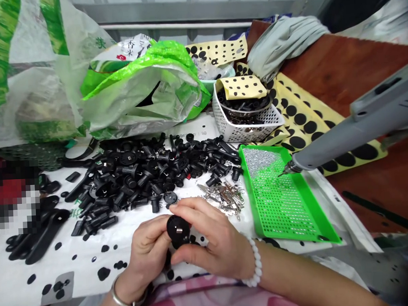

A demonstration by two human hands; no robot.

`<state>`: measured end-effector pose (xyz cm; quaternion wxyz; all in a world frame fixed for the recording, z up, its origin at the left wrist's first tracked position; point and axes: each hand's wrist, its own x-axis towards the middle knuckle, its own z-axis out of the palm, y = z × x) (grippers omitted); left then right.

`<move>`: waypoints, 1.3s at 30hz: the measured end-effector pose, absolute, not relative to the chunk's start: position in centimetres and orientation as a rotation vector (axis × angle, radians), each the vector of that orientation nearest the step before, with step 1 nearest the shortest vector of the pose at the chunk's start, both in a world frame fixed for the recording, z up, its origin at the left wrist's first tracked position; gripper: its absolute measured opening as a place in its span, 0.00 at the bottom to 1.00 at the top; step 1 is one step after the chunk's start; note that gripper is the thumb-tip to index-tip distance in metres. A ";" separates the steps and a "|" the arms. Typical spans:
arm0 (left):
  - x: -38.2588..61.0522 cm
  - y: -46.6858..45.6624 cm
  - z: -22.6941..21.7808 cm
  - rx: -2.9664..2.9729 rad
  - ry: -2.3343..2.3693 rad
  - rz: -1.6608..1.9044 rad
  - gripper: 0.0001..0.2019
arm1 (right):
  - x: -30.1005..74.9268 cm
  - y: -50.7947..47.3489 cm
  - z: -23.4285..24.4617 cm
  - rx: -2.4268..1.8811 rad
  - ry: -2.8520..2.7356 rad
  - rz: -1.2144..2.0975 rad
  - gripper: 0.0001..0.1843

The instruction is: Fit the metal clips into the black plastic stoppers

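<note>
The left hand (149, 248) pinches 1 black knob (174, 226) face-up, perhaps to show its metal piece (179, 230), while the right hand (214, 240) cups it, grip unclear.

My left hand (149, 250) hides part of the black piece (178, 231) I hold, the grey driver (345, 137) runs off the right edge, and the silvery bits (260, 159) in the green tray (320, 215) are too small to tell apart.

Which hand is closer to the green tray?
The right hand: it is left of the green tray's near end. The left hand is farther left, beyond the right hand.
</note>
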<state>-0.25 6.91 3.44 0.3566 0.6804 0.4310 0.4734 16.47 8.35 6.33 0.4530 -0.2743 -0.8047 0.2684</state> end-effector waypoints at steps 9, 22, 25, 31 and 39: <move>-0.1 6.5 3.7 1.827 1.095 1.149 0.11 | 18.0 8.9 7.7 -0.645 -2.379 0.536 0.24; 0.3 6.8 3.8 1.850 1.043 1.100 0.08 | 17.7 8.4 7.0 -0.777 -2.164 0.377 0.26; 0.5 6.8 4.0 1.848 1.084 1.136 0.07 | 17.5 8.1 6.8 -0.861 -2.126 0.408 0.27; 0.4 7.2 4.0 1.907 1.093 1.131 0.08 | 17.3 8.1 6.3 -0.922 -2.123 0.421 0.29; 0.7 7.1 3.2 1.823 1.125 1.295 0.06 | 16.3 7.6 5.7 -0.983 -2.069 0.385 0.29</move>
